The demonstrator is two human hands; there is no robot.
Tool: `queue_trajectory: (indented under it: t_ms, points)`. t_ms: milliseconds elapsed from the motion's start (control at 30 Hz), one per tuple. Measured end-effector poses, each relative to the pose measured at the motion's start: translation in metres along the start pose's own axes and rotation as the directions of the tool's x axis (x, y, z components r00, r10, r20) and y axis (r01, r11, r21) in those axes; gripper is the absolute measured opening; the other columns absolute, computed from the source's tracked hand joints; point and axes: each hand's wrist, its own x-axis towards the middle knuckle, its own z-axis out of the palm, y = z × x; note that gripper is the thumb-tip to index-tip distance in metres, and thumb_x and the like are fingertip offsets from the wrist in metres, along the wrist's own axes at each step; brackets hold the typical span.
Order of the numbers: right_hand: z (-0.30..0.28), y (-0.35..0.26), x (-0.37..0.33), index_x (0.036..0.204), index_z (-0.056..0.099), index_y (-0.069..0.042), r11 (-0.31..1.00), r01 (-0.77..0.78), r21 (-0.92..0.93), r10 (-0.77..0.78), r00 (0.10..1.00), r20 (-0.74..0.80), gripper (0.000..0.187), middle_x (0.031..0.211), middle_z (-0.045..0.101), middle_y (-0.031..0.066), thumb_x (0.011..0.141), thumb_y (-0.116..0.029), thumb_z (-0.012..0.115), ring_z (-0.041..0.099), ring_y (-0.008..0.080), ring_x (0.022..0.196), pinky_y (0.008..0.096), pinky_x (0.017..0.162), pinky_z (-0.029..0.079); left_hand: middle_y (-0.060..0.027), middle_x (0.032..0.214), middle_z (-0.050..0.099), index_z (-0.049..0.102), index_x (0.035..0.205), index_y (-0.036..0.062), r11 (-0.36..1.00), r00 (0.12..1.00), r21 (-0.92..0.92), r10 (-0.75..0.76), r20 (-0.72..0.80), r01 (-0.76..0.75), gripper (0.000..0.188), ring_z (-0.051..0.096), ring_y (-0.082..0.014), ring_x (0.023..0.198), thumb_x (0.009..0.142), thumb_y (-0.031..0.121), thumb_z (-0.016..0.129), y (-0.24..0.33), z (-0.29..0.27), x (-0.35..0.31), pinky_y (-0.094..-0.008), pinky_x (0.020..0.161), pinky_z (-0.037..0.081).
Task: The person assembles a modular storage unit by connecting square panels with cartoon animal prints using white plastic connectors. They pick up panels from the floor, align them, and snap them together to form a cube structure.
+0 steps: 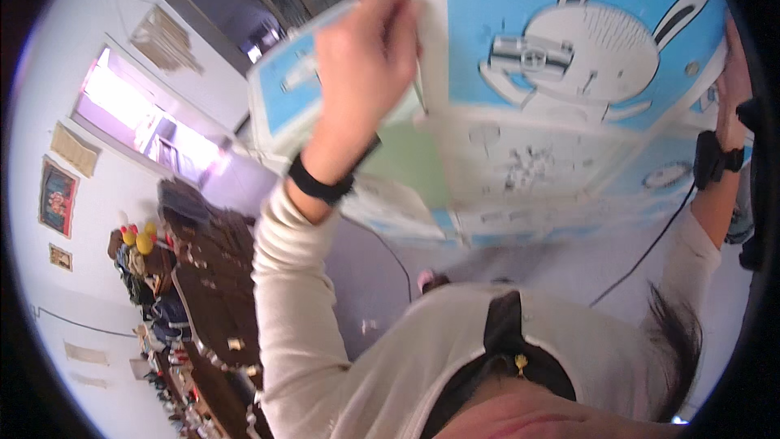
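A blue bunny panel (pixel 589 65) is seen in front of the body. Its left edge is met by the left hand (pixel 366 57), its right by the right hand (pixel 735 73); whether either grip is closed cannot be told. Below, grey floor (pixel 569 268) is crossed by a black cord (pixel 647 255). Left, a picture (pixel 58 197) is hung on a wall (pixel 41 114).
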Motion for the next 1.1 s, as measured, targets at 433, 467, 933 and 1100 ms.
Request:
queue_trajectory:
  t_ms: [433,467,933,1100]
  points:
    - [0.013,-0.016,0.013,0.120,0.054,-0.003,0.964,-0.046,0.263,-0.004,0.983,0.186,0.047,0.093,0.064,0.0048,0.090,-0.039,0.062,0.060,0.0063,0.072,0.0177,0.062,0.050,-0.0087,0.073,0.065,0.065,0.090,0.0036,0.882,0.867,0.320,0.431,-0.249,-0.347,0.008,0.061,-0.0203,0.053,0.082,0.003,0.065,0.029,-0.043,0.035,-0.0303,0.051,0.048]
    - [0.015,-0.018,0.013,0.120,0.054,-0.003,0.965,-0.034,0.259,-0.011,0.985,0.172,0.048,0.092,0.064,0.0048,0.090,-0.040,0.062,0.060,0.0064,0.072,0.0178,0.062,0.050,-0.0102,0.079,0.064,0.065,0.090,0.0028,0.905,0.876,0.296,0.390,-0.285,-0.307,0.010,0.062,-0.0227,0.062,0.080,0.000,0.066,0.031,-0.051,0.049,-0.0309,0.058,0.049]
    - [0.013,-0.026,0.015,0.122,0.053,-0.003,0.985,0.077,0.157,-0.108,0.975,0.196,0.054,0.092,0.064,0.0068,0.089,-0.044,0.061,0.064,0.0107,0.077,0.0230,0.066,0.053,-0.0078,0.093,0.065,0.058,0.094,0.0036,0.880,0.980,-0.446,0.094,-0.176,-0.165,0.032,0.058,-0.0119,0.088,0.101,0.030,0.042,-0.003,-0.040,0.173,-0.0255,0.079,0.045]
    - [0.011,-0.022,0.020,0.120,0.057,-0.005,0.972,0.188,0.140,-0.215,0.954,0.208,0.050,0.095,0.065,0.0080,0.089,-0.045,0.061,0.064,0.0125,0.083,0.0261,0.068,0.054,-0.0057,0.086,0.060,0.055,0.091,0.0036,0.843,0.952,-0.482,0.107,-0.287,-0.240,0.032,0.053,-0.0113,0.079,0.102,0.030,0.040,-0.005,-0.026,0.169,-0.0255,0.075,0.043]
